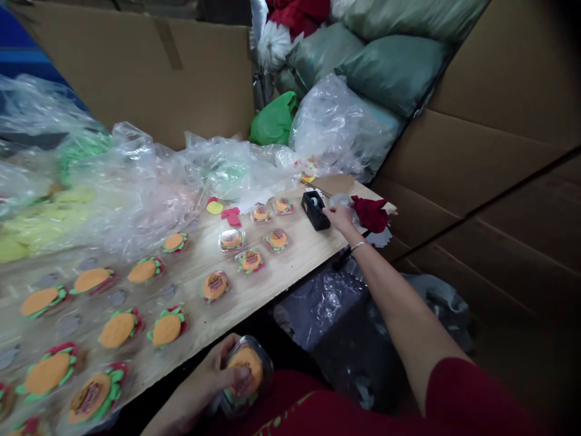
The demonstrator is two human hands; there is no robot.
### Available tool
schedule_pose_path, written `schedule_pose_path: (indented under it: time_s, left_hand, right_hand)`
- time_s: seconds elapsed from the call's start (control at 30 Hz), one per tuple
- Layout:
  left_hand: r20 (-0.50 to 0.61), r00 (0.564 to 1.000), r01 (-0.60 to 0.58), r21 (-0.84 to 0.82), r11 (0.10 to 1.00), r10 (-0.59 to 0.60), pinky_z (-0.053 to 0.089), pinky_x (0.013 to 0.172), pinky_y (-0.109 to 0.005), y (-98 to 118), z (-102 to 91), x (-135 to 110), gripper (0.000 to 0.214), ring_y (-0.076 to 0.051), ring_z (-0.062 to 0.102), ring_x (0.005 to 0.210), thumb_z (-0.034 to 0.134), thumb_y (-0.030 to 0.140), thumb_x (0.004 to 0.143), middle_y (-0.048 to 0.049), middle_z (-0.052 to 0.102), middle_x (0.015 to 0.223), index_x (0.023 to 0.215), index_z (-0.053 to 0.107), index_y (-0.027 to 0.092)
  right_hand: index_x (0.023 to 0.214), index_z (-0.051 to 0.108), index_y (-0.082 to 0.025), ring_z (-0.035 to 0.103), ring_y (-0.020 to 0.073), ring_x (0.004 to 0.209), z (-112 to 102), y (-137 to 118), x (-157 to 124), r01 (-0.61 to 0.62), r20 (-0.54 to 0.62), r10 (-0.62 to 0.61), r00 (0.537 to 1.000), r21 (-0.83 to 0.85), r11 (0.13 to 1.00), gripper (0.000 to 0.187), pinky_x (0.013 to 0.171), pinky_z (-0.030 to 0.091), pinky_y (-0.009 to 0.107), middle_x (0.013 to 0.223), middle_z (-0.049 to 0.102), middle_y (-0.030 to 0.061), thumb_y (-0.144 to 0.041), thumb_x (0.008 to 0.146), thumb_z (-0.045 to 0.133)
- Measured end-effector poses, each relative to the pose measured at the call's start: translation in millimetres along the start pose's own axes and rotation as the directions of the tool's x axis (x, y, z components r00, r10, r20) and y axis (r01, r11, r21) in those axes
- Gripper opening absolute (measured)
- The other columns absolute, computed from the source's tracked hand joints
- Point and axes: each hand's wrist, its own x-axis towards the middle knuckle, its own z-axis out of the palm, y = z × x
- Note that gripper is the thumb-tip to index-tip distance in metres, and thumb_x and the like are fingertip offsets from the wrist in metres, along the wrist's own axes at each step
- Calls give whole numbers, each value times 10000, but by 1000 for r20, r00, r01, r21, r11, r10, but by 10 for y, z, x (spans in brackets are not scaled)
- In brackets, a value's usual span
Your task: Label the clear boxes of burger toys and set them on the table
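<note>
Largest first: one big carton [136, 72] far left, cardboard wall [490, 127] along the right, wood counter [308, 251] between, running near-left to far-right. Crumpled clear plastic [154, 194] covers its far side; one green bag [275, 121] beyond. Right hand [339, 217] reaches to the far-right end, one dark red cloth [373, 213] just right of it. Key relation: one black tape dispenser [315, 212] sits immediately left of that grip, long axis far to near, near end angled slightly right; fingertips at its right side. Right hand is much nearer to it than the left. Right fingertips look close together; can't tell if tape is clamped between them. Left hand [216, 370] is well apart, near side, off the counter edge, grip clamped on one clear burger pack [246, 358], label partly under the thumb. Burger count on counter: 6 labelled packs [215, 286] center to far, 1 labelled burger [91, 396] near left, 7 burgers with no label visible [120, 328] at left, 2 more cut off at the left edge. Smallest: one tape roll [314, 201] in the dispenser.
</note>
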Motion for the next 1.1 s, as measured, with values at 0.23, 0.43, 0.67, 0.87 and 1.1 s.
schedule_pose_path:
  time_s: [0.23,0.43,0.67,0.87,1.1]
  left_hand:
    - [-35,999,14,-133,991,-19,450,630,-234,-100,12,85,370,-154,590,699,784,366,636,-21,661,800,914,619,186]
    - [-106,990,56,-302,952,-92,507,688,-276,40,41,161,331,-183,658,722,773,310,674,-63,697,819,928,641,143]
    - [-324,938,-242,-361,901,122,509,571,-211,441,111,304,300,-132,646,611,810,226,621,-2,669,714,822,597,162]
    - [-335,920,-314,-326,892,201,513,550,-209,619,92,273,311,-128,647,594,810,216,610,-5,677,726,842,612,154]
    - [-314,925,-308,-286,907,215,503,563,-222,603,97,115,347,-131,647,577,822,214,584,-3,682,721,848,602,160]
  right_hand:
    - [906,595,-115,585,99,660,138,250,-67,-141,58,133,989,181,973,184,607,509,253,816,611,6,-292,918,546]
    - [797,559,-125,569,104,664,186,395,-394,-161,86,139,987,353,922,210,623,492,242,735,581,-2,-315,884,572]
    - [700,560,-168,546,141,709,388,-31,-1381,-175,490,-63,869,424,889,324,683,465,265,703,553,-4,-450,680,718]
    - [745,534,-176,392,108,628,513,-464,-2169,38,821,-468,328,483,875,287,586,334,224,700,450,-22,-430,878,538]
    - [727,490,-178,363,104,604,569,-568,-2090,73,847,-475,238,472,879,326,573,293,229,672,416,-33,-463,883,511]
